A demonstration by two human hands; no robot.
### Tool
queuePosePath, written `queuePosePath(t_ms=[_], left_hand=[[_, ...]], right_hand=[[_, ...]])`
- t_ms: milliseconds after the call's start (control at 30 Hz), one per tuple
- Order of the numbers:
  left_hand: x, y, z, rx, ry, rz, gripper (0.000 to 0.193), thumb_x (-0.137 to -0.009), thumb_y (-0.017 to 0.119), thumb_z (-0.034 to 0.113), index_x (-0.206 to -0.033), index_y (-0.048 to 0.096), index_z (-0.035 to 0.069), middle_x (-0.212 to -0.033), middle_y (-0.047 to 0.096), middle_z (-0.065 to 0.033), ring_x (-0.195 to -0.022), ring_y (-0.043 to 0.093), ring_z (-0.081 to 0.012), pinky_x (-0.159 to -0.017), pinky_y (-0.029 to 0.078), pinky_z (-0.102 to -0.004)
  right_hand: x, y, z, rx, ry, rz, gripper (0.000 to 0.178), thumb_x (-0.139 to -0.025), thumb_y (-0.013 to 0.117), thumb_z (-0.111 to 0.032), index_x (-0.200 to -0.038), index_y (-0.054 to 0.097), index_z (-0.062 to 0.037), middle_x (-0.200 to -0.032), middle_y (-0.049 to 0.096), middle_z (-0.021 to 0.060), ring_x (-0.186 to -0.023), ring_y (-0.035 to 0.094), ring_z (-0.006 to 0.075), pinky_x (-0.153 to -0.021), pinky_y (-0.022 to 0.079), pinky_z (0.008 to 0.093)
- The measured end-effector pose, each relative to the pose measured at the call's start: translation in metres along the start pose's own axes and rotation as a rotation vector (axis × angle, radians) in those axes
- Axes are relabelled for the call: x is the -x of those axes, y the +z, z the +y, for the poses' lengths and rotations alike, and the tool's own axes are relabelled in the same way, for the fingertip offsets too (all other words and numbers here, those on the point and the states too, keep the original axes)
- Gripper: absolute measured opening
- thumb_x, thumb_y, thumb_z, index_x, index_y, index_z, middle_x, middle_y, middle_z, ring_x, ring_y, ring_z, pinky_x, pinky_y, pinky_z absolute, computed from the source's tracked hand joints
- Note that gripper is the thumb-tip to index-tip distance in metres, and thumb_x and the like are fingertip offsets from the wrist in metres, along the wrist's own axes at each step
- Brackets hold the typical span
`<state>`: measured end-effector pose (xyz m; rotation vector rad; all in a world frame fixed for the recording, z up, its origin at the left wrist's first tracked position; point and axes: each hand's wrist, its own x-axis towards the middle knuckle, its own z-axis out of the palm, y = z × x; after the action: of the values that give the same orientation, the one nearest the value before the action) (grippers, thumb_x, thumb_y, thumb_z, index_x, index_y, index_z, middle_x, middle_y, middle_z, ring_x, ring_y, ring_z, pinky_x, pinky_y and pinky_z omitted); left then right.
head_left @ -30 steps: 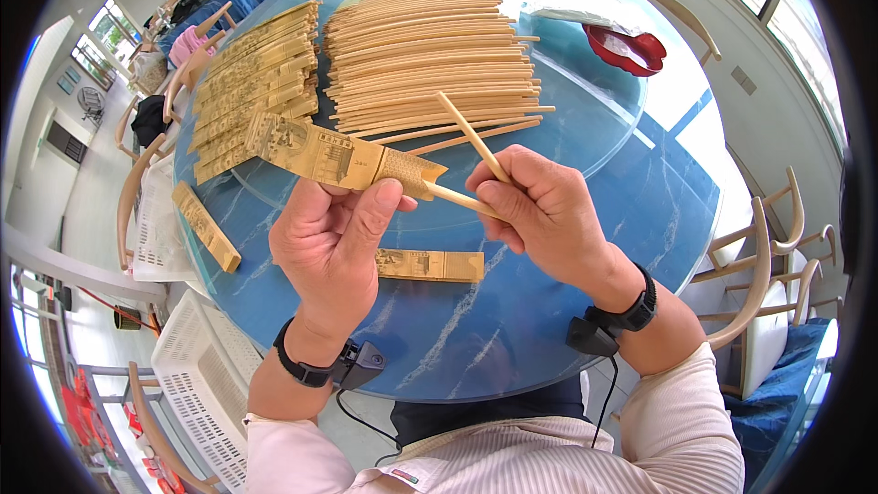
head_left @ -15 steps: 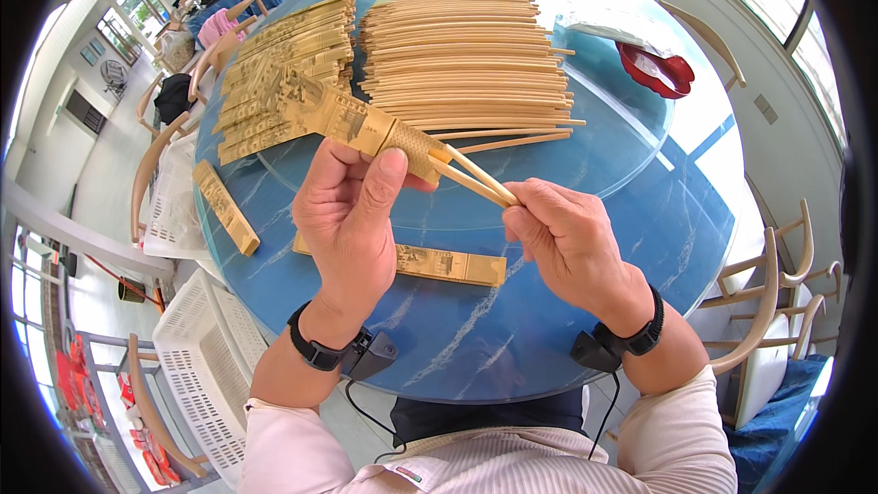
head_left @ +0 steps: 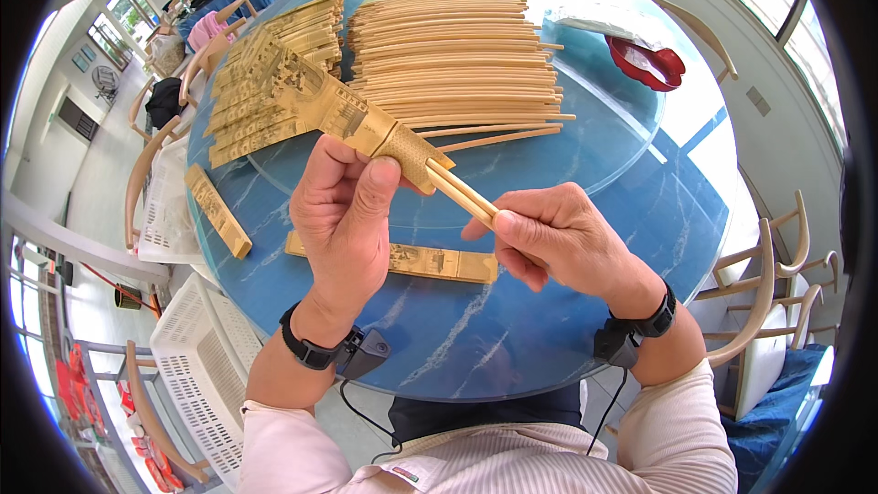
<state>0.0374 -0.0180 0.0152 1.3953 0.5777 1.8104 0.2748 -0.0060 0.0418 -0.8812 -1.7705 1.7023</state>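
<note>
Pinching a sleeve (head_left: 352,119) in left fingers (head_left: 376,185), two chopsticks (head_left: 464,197) in right fingers (head_left: 532,231) — partly inserted, with many loose sticks (head_left: 450,59) remaining.

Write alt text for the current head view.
A left hand holds a printed sleeve while the right hand grips two chopsticks, their ends inside it. Beyond, piled sleeves and loose chopsticks lie on a blue table.

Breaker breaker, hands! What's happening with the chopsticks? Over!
Left hand pinching paper sleeve. Right hand gripping two chopsticks, side by side, running into sleeve's open end. Nothing visible in the way.
</note>
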Motion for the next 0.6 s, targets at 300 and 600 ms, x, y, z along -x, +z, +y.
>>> queuePosePath(t_ms=[300,600], left_hand=[[0.016,0.013,-0.004,-0.299,-0.353,-0.167,0.018,-0.105,0.073,0.013,-0.116,0.068,-0.002,-0.105,0.077,-0.0079,-0.092,0.072,-0.0118,-0.084,0.059,-0.0275],[0.007,0.008,-0.012,0.128,-0.463,-0.205,0.042,-0.100,0.079,0.015,-0.137,0.063,0.001,-0.125,0.073,-0.0114,-0.119,0.069,-0.0194,-0.105,0.056,-0.0374]], right_hand=[[-0.006,0.002,0.011,0.017,0.062,0.113,0.036,-0.107,0.070,-0.032,-0.116,0.072,0.0024,-0.078,0.064,0.0010,-0.067,0.056,0.0068,-0.059,0.046,0.0252],[-0.010,0.008,0.018,0.132,-0.028,0.172,0.071,-0.089,0.084,-0.008,-0.151,0.049,-0.0003,-0.093,0.066,0.0056,-0.081,0.061,0.0134,-0.073,0.051,0.0314]])
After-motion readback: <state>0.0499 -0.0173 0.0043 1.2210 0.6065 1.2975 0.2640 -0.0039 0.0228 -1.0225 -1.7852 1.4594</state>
